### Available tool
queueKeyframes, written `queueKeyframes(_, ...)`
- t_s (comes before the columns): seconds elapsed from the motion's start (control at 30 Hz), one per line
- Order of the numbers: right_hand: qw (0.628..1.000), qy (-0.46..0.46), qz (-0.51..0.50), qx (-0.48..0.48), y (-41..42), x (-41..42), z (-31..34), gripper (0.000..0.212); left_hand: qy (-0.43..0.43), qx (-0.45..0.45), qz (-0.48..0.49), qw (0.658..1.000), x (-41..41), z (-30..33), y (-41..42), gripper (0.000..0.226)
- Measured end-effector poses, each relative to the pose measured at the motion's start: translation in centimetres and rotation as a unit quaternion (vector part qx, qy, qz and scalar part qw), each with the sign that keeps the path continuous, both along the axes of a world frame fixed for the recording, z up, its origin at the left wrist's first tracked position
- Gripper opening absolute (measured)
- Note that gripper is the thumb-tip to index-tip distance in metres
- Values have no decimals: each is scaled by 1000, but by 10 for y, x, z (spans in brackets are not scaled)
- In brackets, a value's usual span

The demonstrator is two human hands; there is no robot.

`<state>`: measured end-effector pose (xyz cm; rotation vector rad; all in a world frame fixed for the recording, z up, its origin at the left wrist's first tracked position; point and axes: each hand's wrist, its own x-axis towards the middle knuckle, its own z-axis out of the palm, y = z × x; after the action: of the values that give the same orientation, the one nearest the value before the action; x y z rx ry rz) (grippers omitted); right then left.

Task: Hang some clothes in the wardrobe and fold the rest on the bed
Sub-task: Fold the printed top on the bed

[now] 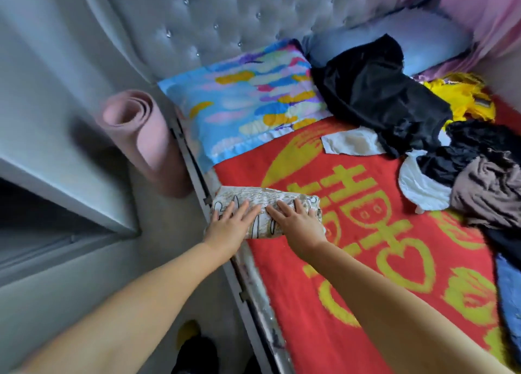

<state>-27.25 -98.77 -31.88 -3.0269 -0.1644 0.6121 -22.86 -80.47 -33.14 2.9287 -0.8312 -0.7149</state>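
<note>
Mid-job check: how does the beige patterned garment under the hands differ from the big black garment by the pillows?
The beige patterned garment is folded into a compact bundle; the black garment lies crumpled and spread out. The beige one sits at the bed's near edge on the red blanket; the black one partly overlaps the blue pillow. Both hands, left and right, press flat on the beige one; nothing touches the black one. Both lie on the bed.

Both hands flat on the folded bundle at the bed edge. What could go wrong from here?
1. The folded beige garment sits right at the bed edge; a push from the left hand or right hand may slide it off.
2. It is only pressed, not held, so it could spring open.
</note>
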Motion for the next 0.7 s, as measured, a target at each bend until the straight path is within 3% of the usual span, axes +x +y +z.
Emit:
queueKeyframes(0.17, 995, -7, 99, -7, 96, 27, 28, 82, -20, 3, 101, 995, -8, 25, 100, 76)
queueKeyframes(0.37, 983, -13, 184, -9, 231, 35, 46, 74, -53, 4, 168, 984, -32, 30, 235, 76)
queueKeyframes(0.7, 961, 10, 275, 22, 534, 8, 30, 71, -57, 84, 226, 969, -96, 38, 527, 73)
